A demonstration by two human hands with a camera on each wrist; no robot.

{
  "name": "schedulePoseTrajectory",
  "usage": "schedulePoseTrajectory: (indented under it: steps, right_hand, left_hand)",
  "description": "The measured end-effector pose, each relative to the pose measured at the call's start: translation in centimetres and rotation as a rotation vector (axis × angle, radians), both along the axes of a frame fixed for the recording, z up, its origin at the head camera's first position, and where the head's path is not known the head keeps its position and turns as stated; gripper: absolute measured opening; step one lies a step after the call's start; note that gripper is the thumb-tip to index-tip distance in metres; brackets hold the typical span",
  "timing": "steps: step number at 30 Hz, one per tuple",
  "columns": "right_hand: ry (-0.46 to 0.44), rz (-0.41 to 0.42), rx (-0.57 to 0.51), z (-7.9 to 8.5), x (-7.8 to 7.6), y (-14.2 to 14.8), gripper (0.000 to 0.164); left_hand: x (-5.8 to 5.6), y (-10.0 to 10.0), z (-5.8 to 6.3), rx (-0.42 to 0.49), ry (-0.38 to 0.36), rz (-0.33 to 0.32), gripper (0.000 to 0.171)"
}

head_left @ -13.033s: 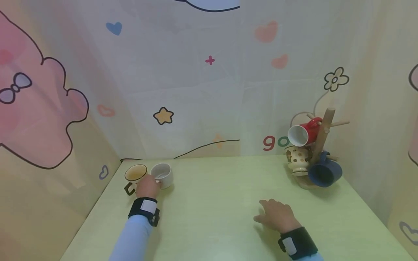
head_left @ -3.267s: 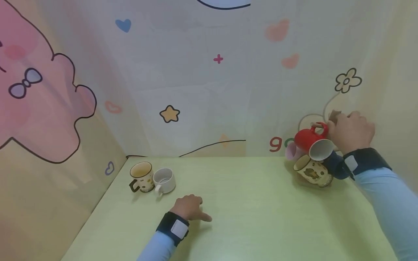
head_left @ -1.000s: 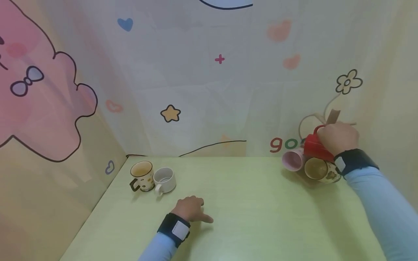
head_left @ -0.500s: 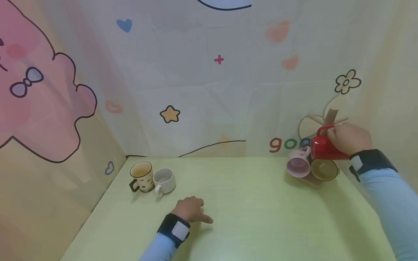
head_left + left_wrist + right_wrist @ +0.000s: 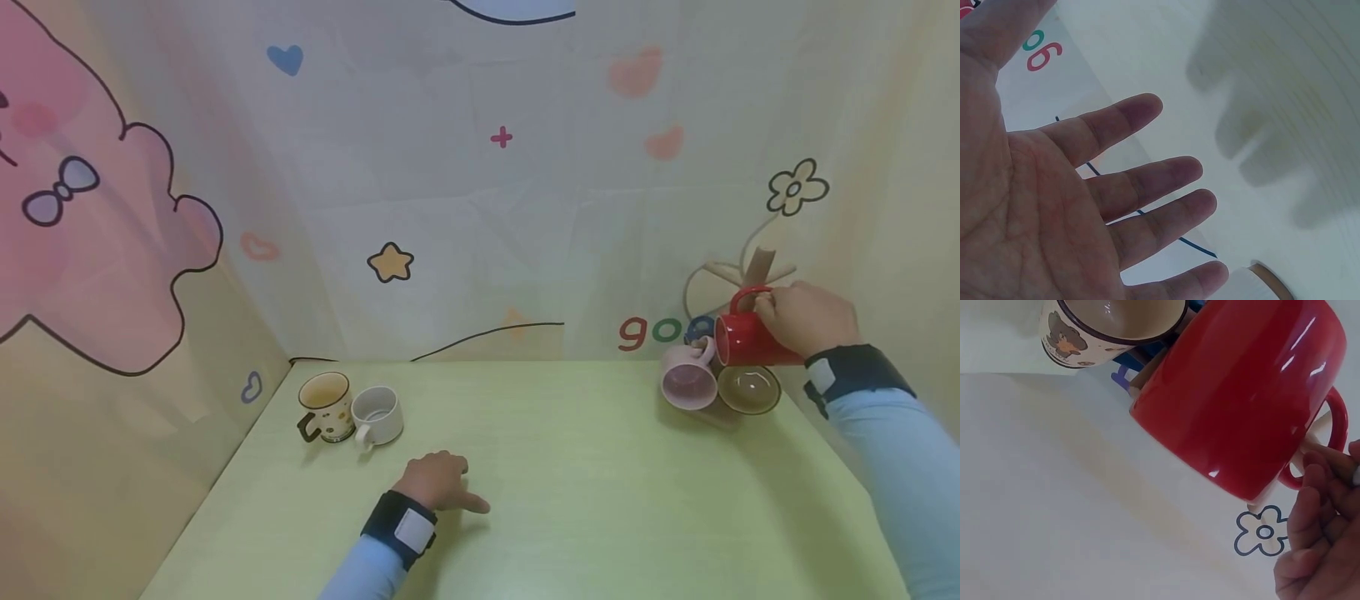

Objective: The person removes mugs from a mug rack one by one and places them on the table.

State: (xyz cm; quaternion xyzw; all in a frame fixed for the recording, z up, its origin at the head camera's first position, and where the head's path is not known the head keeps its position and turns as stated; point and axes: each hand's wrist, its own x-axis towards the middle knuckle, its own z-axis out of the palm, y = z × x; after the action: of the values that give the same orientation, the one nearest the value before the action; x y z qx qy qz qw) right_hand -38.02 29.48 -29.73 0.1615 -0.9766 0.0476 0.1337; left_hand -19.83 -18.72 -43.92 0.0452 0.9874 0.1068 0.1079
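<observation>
A wooden mug tree [image 5: 760, 265] at the back right bears a red mug [image 5: 742, 340], a pink mug [image 5: 675, 360], a brown-rimmed patterned mug [image 5: 750, 390] and, partly hidden, a blue mug [image 5: 701, 327]. My right hand [image 5: 813, 321] is at the red mug's handle side. In the right wrist view its curled fingers pinch the wooden peg [image 5: 1330, 456] that runs through the red handle. My left hand [image 5: 435, 481] hovers low over the table, fingers spread, holding nothing.
A patterned cream mug [image 5: 326, 404] with a dark handle and a white mug [image 5: 380, 423] stand side by side at the table's [image 5: 555, 467] back left. A printed curtain [image 5: 450, 200] hangs behind the table.
Since 13 seconds ago, my left hand has left the two left mugs. My right hand rose to the mug tree, which has turned, bringing the pink mug forward and the blue one behind.
</observation>
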Motion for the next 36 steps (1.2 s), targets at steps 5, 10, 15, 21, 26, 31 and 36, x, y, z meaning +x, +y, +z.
schedulePoseTrajectory:
  steps: [5, 10, 15, 21, 26, 31, 36]
  right_hand:
    - [0.062, 0.034, 0.167, -0.3, 0.5, 0.0, 0.029]
    - [0.078, -0.030, 0.114, -0.4, 0.9, -0.1, 0.022]
    - [0.080, -0.181, -0.183, -0.8, 1.4, -0.1, 0.053]
    - [0.081, -0.302, -0.318, -1.3, 2.5, 0.0, 0.081]
    - [0.004, -0.376, -0.442, -2.0, 3.0, 0.5, 0.095]
    - [-0.143, -0.430, -0.560, -3.3, 3.2, 1.5, 0.099]
    - [-0.296, -0.452, -0.677, -4.8, 3.8, 1.9, 0.108]
  left_hand:
    - [0.1, 0.1, 0.0, -0.002, 0.004, 0.001, 0.069]
    - [0.2, 0.2, 0.1, -0.001, 0.012, 0.002, 0.068]
    - [0.2, 0.2, 0.3, -0.001, 0.010, 0.004, 0.068]
    - [0.0, 0.1, 0.2, -0.006, 0.018, -0.003, 0.068]
    - [0.0, 0.2, 0.3, -0.010, 0.013, -0.007, 0.068]
    - [0.2, 0.3, 0.5, -0.011, 0.011, -0.008, 0.068]
    - [0.1, 0.3, 0.1, -0.006, 0.009, -0.013, 0.067]
